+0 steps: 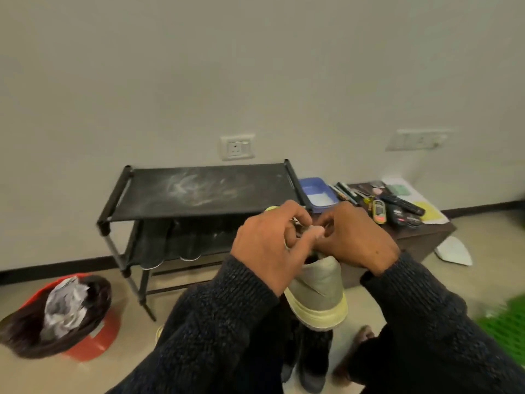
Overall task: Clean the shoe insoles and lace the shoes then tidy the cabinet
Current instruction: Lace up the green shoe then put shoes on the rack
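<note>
Your left hand (267,245) and right hand (355,237), fingers curled, pinch at top of grey high-top shoe with pale yellow sole (318,294); lace itself hidden. Shoe hangs heel-down below both grips.

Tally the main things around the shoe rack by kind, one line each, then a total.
Shoes in the hands: 1, the grey shoe
Shoe racks: 1, the black rack
Insoles on the lower shelf: 2
Blue trays: 1
Red bins: 1
Total: 6
</note>
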Action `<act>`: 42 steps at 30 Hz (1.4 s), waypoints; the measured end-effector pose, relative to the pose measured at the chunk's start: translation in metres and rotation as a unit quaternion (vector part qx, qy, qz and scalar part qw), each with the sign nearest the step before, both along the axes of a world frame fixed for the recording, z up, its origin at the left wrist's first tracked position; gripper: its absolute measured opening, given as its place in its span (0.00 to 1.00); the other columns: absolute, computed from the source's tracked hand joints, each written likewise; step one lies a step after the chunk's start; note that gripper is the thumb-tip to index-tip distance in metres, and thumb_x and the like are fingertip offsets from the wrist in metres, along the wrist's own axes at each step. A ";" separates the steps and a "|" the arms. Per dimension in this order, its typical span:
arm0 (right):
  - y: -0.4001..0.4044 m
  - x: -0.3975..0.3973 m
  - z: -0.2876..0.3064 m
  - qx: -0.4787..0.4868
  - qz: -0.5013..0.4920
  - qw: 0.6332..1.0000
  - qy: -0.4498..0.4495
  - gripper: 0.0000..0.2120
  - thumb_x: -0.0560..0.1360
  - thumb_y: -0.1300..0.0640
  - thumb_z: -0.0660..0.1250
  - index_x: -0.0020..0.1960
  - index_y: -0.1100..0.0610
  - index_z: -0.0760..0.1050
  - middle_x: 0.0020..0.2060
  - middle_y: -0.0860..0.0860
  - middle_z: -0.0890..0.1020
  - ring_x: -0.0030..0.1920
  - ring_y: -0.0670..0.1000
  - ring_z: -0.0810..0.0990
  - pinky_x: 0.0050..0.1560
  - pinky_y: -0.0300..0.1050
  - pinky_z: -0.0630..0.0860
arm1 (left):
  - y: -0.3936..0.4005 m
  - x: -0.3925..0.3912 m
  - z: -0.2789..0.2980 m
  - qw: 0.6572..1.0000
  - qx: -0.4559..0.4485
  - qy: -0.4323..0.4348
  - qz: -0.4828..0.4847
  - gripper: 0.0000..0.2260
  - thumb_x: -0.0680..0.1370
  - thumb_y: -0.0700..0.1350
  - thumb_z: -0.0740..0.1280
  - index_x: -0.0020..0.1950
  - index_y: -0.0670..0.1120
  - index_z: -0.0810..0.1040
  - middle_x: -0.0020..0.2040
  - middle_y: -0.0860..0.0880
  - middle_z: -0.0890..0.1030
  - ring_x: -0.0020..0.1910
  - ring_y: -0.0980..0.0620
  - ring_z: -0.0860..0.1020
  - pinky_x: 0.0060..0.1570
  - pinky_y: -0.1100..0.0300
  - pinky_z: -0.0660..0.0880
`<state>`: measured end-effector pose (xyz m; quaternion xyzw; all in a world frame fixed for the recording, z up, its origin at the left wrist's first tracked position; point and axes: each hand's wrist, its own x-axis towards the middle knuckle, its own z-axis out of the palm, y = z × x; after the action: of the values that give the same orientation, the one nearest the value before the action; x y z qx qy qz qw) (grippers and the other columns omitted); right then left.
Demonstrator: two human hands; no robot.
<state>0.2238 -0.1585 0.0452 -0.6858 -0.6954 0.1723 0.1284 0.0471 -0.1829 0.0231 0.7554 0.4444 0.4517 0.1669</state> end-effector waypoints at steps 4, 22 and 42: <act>-0.002 0.046 -0.006 0.020 -0.069 0.997 0.019 0.12 0.66 0.41 0.74 0.44 0.46 0.86 0.33 0.43 0.85 0.36 0.41 0.83 0.41 0.48 0.84 | 0.032 0.043 -0.016 0.997 -0.067 -0.036 -0.028 0.06 0.75 0.53 0.75 0.48 0.56 0.79 0.29 0.53 0.77 0.28 0.57 0.74 0.34 0.64 0.72; 0.105 0.172 -0.182 0.104 -0.307 0.943 0.080 0.09 0.72 0.48 0.71 0.48 0.52 0.82 0.34 0.44 0.80 0.35 0.46 0.78 0.40 0.53 0.81 | 0.222 0.222 -0.176 0.969 -0.177 0.156 -0.077 0.09 0.75 0.57 0.74 0.50 0.59 0.76 0.52 0.53 0.72 0.54 0.53 0.72 0.54 0.59 0.71; 0.165 0.209 -0.214 0.050 -0.275 0.850 0.447 0.11 0.72 0.63 0.76 0.52 0.52 0.85 0.46 0.47 0.87 0.49 0.45 0.84 0.51 0.46 0.82 | 0.275 0.248 -0.209 0.936 -0.268 0.202 -0.104 0.15 0.75 0.52 0.74 0.60 0.59 0.75 0.42 0.56 0.74 0.43 0.54 0.76 0.53 0.49 0.80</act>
<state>0.4330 0.0070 -0.1691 -0.6902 -0.3537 0.3830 0.5019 0.2950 0.0920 -0.1855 0.7999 0.4920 0.1341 0.3162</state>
